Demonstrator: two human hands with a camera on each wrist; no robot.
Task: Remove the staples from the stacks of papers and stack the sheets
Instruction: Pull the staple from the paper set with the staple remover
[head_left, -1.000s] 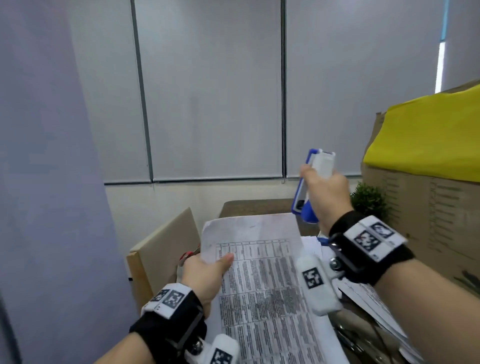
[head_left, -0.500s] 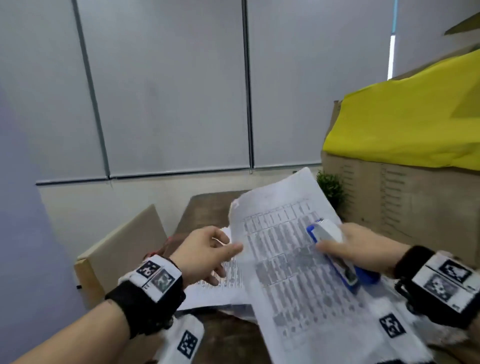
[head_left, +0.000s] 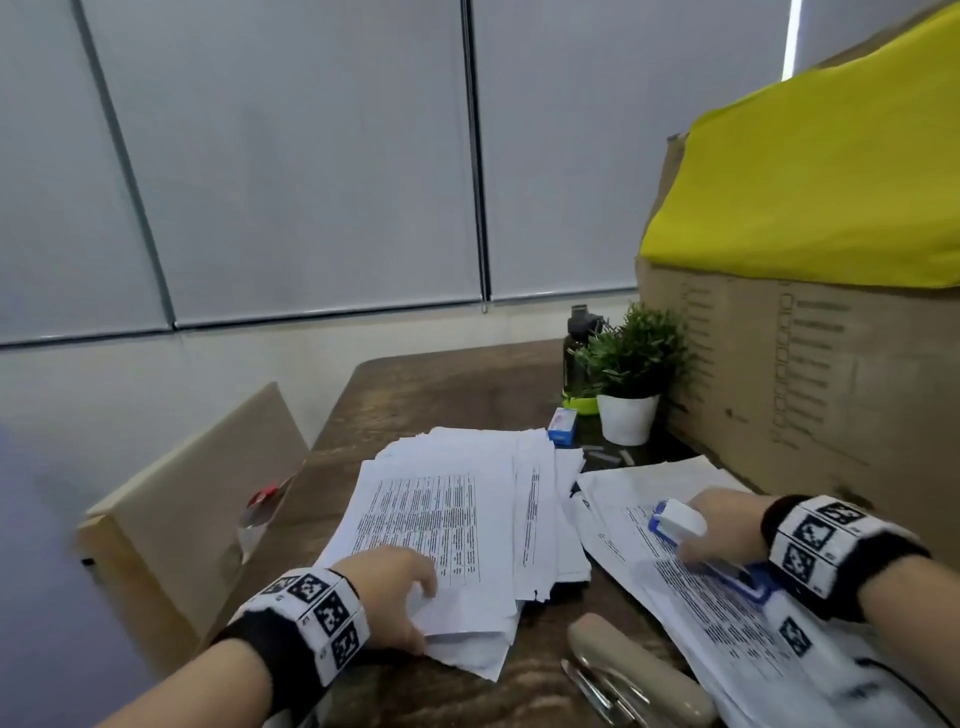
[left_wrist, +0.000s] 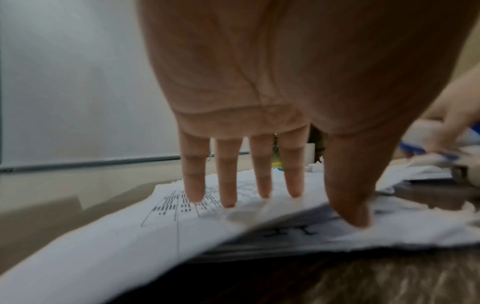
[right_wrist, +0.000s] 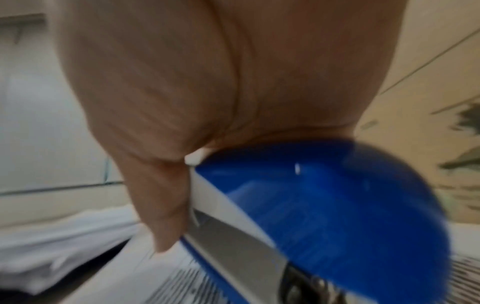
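Note:
A loose pile of printed sheets (head_left: 457, 499) lies mid-table. My left hand (head_left: 400, 582) rests on its near left corner; in the left wrist view the fingers (left_wrist: 228, 185) are straight and spread on the top sheet (left_wrist: 130, 236), with the thumb pressing beside them. To the right lie more printed sheets (head_left: 623, 499). My right hand (head_left: 722, 525) grips a blue and white staple remover (head_left: 680, 519) held low over those sheets. The right wrist view, blurred, shows the tool's blue body (right_wrist: 324, 195) under the palm (right_wrist: 182, 102). No staple is visible.
A beige stapler (head_left: 639, 670) lies at the front, between the piles. A potted plant (head_left: 631, 364), a dark bottle (head_left: 576, 353) and a small box (head_left: 562, 426) stand at the back. A big cardboard box (head_left: 805, 389) under yellow cloth walls the right. A wooden board (head_left: 197, 509) leans at left.
The sheet that was held up in the air now lies on the table. Both hands have come down, the left onto the middle pile, the right with the tool onto the right sheets.

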